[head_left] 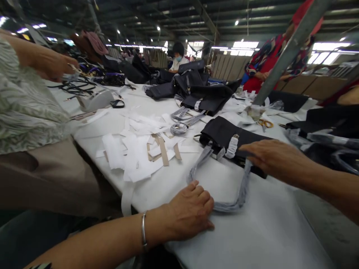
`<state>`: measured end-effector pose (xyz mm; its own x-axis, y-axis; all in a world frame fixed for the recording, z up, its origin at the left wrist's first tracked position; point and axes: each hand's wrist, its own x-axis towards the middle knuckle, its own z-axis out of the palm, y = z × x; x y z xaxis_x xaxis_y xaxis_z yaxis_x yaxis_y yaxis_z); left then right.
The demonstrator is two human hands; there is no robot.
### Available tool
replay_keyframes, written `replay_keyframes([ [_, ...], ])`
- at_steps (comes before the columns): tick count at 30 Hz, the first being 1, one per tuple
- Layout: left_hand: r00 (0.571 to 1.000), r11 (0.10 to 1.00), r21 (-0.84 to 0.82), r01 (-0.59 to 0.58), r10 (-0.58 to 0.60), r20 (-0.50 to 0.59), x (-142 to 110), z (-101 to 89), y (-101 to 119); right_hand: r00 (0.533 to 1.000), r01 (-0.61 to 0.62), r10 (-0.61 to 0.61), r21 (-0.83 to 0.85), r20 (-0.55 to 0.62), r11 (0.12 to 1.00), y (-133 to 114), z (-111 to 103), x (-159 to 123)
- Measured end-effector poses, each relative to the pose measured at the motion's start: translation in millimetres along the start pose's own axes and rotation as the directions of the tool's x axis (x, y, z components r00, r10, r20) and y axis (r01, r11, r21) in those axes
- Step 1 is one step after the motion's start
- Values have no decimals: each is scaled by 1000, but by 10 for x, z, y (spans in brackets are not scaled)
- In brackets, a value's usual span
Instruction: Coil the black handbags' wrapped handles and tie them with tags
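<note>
left hand (190,212) palm-down at wrapped handle (243,188) | right hand (262,155) outstretched onto black bag (220,130) | grips: can't tell

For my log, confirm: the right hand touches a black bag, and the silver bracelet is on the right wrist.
Wrong side: the head view shows the silver bracelet on the left wrist. The right hand does touch a black bag.
</note>
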<state>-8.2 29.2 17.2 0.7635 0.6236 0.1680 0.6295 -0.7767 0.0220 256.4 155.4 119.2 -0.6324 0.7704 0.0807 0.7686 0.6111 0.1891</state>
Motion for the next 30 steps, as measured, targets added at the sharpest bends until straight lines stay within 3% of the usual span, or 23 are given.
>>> replay_keyframes([
  [2, 999, 999, -34, 38, -38, 6, -20, 19, 17, 977, 173, -193, 192, 90, 966, -326, 112, -108],
  [4, 998, 997, -57, 60, -61, -8, -41, 39, 15, 958, 231, -269, 291, 99, 928, -543, 271, -299],
  [9, 999, 997, -49, 53, -54, -3, -8, -28, 17, 986, 131, -154, 280, 63, 951, -704, 646, -742],
  [13, 1000, 999, -27, 18, -18, -4, 79, -95, 86, 996, 84, -89, 251, 11, 964, -810, 821, -895],
  [17, 998, 998, -20, 56, -57, -24, 69, -4, 194, 994, 19, 12, 279, -110, 960, -909, 945, -996],
  [22, 975, 974, -75, 215, -218, -37, -47, 184, 320, 969, -39, 107, 289, -222, 956, -975, 980, -1073],
  [27, 984, 977, -120, 176, -174, 33, -124, 236, 358, 967, -36, 109, 301, -231, 953, -949, 978, -1166],
  [30, 991, 979, -152, 132, -128, 37, -123, 169, 350, 961, -22, 130, 400, -245, 916, -904, 889, -1048],
])
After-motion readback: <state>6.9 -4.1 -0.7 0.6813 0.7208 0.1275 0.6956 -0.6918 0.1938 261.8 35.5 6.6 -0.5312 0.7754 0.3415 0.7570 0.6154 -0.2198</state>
